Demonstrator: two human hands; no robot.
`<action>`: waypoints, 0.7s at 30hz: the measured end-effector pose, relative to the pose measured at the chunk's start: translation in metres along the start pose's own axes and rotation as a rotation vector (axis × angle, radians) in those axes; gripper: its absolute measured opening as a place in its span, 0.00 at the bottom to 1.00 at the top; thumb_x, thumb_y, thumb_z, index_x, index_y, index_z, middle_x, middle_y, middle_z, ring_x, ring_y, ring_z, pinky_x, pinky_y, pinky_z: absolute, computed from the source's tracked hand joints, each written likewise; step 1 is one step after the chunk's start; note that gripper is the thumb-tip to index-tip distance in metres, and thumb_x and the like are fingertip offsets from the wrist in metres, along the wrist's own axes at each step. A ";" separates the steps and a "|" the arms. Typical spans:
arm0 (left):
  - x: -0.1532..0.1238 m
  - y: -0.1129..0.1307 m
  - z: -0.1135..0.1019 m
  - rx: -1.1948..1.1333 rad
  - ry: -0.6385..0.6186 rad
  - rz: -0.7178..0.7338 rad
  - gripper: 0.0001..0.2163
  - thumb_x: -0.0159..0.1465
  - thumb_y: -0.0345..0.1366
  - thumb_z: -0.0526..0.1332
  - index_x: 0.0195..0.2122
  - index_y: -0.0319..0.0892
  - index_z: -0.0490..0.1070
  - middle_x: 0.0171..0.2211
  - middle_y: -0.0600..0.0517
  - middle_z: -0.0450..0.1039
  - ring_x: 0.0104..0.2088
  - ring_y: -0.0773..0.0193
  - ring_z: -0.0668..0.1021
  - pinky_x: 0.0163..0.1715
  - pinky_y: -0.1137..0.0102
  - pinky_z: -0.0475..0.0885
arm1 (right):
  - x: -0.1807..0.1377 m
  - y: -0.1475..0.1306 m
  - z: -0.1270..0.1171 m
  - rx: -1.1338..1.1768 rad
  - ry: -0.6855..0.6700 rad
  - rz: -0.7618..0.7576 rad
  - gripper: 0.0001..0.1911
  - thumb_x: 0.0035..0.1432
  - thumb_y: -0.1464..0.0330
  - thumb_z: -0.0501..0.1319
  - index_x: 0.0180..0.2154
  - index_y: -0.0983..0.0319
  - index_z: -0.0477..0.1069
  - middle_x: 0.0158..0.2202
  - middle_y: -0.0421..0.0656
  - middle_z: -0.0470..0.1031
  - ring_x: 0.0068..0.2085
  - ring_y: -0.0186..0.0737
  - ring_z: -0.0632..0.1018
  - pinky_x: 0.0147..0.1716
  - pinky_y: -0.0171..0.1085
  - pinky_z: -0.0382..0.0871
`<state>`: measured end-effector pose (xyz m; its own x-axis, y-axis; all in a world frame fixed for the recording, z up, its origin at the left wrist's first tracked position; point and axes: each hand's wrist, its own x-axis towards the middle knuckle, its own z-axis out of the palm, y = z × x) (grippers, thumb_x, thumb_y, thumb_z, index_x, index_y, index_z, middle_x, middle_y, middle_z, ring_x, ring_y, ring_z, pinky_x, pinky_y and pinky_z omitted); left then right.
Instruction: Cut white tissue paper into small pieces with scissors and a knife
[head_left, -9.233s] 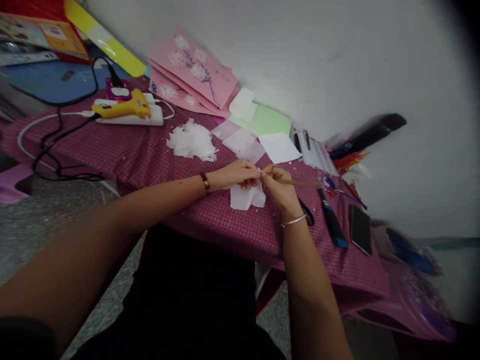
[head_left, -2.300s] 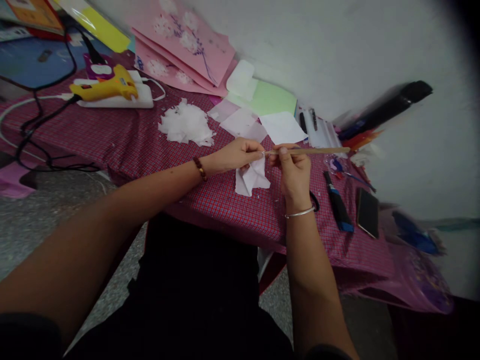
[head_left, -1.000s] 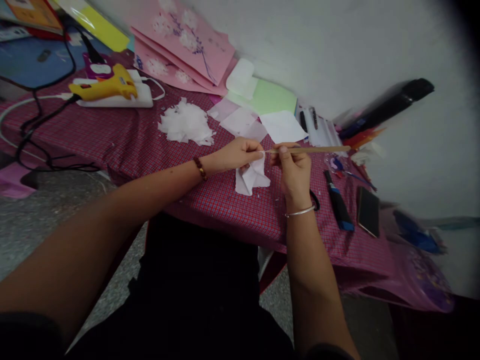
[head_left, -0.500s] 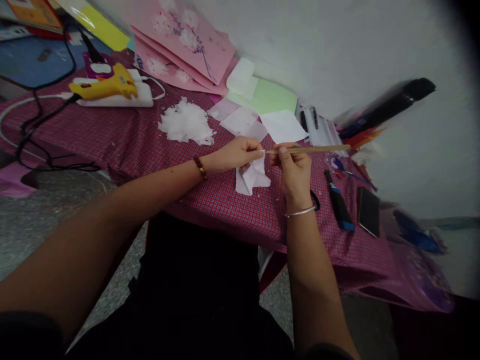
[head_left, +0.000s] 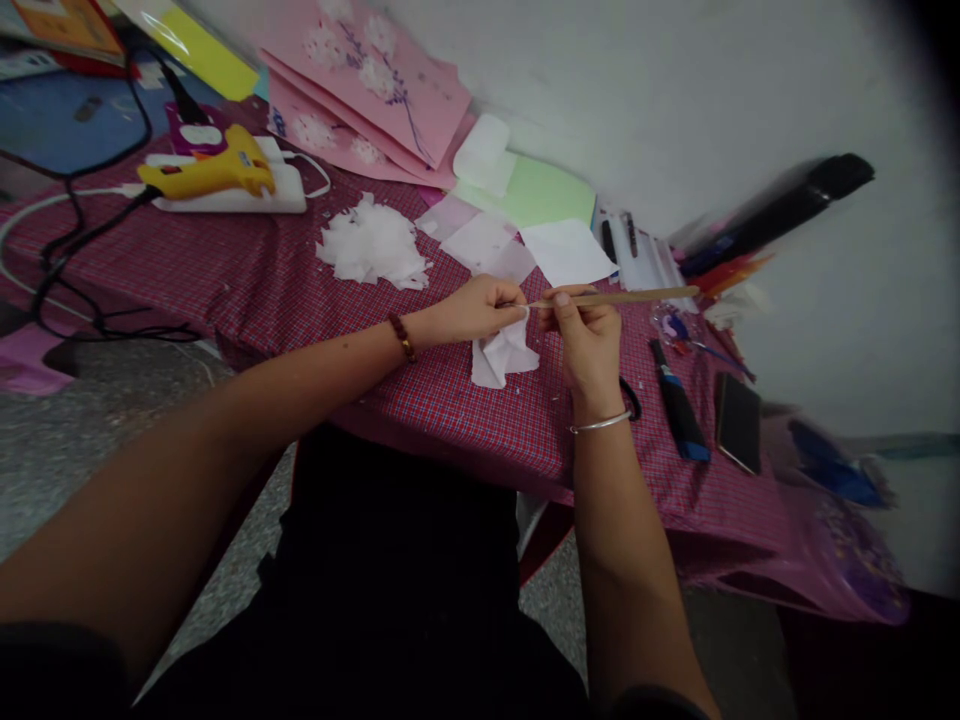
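Observation:
My right hand [head_left: 589,335] is closed around a thin, light-brown wooden stick [head_left: 645,297], held nearly level with its long end pointing right. The stick's narrow tip reaches to my left hand [head_left: 487,305], whose thumb and fingers are pinched together there. From that pinch a thin piece of white paper [head_left: 499,355] hangs down, creased, over the checked cloth. Whether the paper is wrapped around the tip is hidden by the fingers. A heap of small white paper pieces [head_left: 373,245] lies to the left, beyond my left forearm.
At the left a yellow glue gun [head_left: 214,172] lies on a white power strip [head_left: 285,192], with loose cables. Pink cards [head_left: 420,110] and paper sheets [head_left: 566,252] lie along the wall. A blue-black cutter-like tool [head_left: 679,410] and a dark phone-like slab [head_left: 739,422] lie right.
Both hands stay in nearly the same place. My left fingertips have shifted slightly at the stick's tip, and the hanging paper has moved a little. The stick has tilted up very slightly.

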<state>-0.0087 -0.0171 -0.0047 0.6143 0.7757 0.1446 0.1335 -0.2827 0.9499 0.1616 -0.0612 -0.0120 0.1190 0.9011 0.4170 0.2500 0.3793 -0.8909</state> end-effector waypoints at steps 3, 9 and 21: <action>-0.001 0.001 0.000 0.009 0.002 0.006 0.12 0.64 0.23 0.57 0.23 0.38 0.66 0.15 0.59 0.60 0.17 0.75 0.63 0.19 0.76 0.54 | 0.000 0.001 0.000 0.010 0.001 -0.005 0.15 0.58 0.52 0.66 0.32 0.57 0.77 0.25 0.36 0.75 0.25 0.32 0.74 0.27 0.34 0.71; -0.001 0.001 -0.001 0.010 0.013 0.019 0.12 0.65 0.23 0.57 0.24 0.38 0.67 0.16 0.59 0.61 0.17 0.75 0.64 0.20 0.76 0.54 | 0.001 0.003 -0.001 -0.003 -0.003 -0.045 0.15 0.60 0.53 0.65 0.32 0.58 0.77 0.24 0.36 0.74 0.25 0.32 0.74 0.26 0.34 0.71; -0.002 0.003 0.000 0.012 0.026 -0.013 0.13 0.64 0.23 0.57 0.22 0.39 0.66 0.16 0.59 0.60 0.17 0.75 0.63 0.20 0.75 0.54 | 0.000 0.001 -0.002 -0.028 -0.002 -0.040 0.13 0.61 0.55 0.64 0.32 0.57 0.77 0.25 0.37 0.73 0.25 0.32 0.74 0.27 0.35 0.70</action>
<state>-0.0093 -0.0191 -0.0021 0.5921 0.7937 0.1397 0.1506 -0.2793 0.9483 0.1639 -0.0609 -0.0126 0.1069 0.8858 0.4515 0.2812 0.4086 -0.8683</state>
